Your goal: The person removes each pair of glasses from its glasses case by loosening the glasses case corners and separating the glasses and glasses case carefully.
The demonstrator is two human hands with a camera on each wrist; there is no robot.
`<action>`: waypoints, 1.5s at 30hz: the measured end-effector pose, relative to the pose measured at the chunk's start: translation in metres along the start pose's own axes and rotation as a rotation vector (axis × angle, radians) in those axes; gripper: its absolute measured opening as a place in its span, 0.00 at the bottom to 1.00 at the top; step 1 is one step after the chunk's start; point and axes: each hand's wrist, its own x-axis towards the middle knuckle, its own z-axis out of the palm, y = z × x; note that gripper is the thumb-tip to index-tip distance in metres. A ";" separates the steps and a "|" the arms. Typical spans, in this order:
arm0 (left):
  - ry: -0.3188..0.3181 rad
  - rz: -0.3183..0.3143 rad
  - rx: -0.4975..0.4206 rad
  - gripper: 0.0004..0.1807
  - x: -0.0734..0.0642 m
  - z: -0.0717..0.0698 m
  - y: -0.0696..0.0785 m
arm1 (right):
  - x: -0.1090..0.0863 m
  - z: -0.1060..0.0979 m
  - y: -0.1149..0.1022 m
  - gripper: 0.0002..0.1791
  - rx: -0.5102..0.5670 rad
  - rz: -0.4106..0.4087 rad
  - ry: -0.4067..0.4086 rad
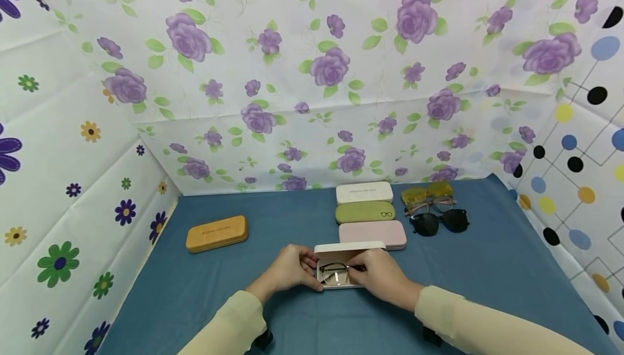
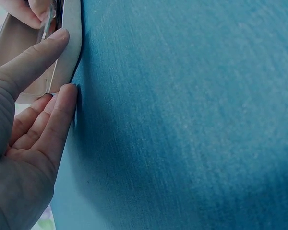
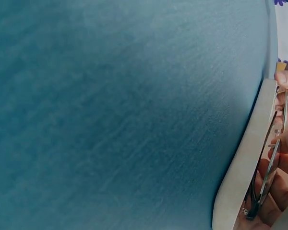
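An eyeglass case (image 1: pixel 351 246) with a white lid rim lies open in front of me, its lid raised at the back. My left hand (image 1: pixel 287 270) holds its left end, the thumb (image 2: pixel 57 39) over the front wall and the fingers around the corner. With thumb and fingers, my right hand (image 1: pixel 385 279) pinches a pair of dark-rimmed clear eyeglasses (image 1: pixel 334 275) at their right part. The glasses sit within the case opening, one lens showing and the other covered by the hand. In the right wrist view, the frame (image 3: pixel 266 187) leans inside the case wall (image 3: pixel 242 167).
Behind the open case lie closed pink (image 1: pixel 372 233), green (image 1: pixel 358 212) and white (image 1: pixel 364 192) cases. To their right are yellow glasses (image 1: pixel 414 196), thin-framed glasses (image 1: pixel 442 201) and black sunglasses (image 1: pixel 426 225). An orange case (image 1: pixel 216 234) lies far left on the blue cloth (image 1: pixel 195 301).
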 end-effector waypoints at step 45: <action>0.017 0.018 0.028 0.32 0.004 0.001 -0.007 | 0.000 -0.170 0.090 0.13 0.124 0.115 0.069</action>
